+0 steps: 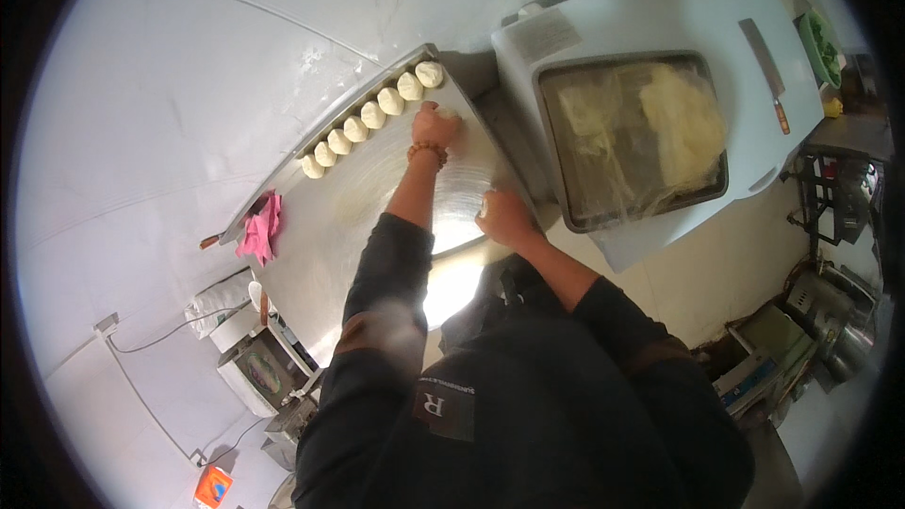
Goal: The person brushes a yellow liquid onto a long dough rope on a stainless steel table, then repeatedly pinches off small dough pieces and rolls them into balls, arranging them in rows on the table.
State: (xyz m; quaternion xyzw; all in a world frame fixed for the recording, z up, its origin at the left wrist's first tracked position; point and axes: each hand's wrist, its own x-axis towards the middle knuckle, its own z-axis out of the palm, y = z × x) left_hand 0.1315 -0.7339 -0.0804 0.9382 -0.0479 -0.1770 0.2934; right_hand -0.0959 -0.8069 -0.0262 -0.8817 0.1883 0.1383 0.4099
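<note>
My left hand (433, 129), with a beaded bracelet at the wrist, is closed over a pale piece of dough (447, 113) on the steel worktop (339, 226). That dough is blurred and mostly covered by my fingers. Close to the worktop's right edge, my right hand (503, 218) is curled around another bit of dough (484, 208), of which only a small part shows. Beyond my left hand, several round dough balls (372, 115) form a row along the raised back edge of the worktop.
To the right, a pale blue chest-like surface (664, 18) bears a metal tray (626, 215) of dough under plastic film and a cleaver (763, 60). A green bowl of leaves (820, 49) is beyond. A pink cloth (261, 227) lies at the worktop's left corner.
</note>
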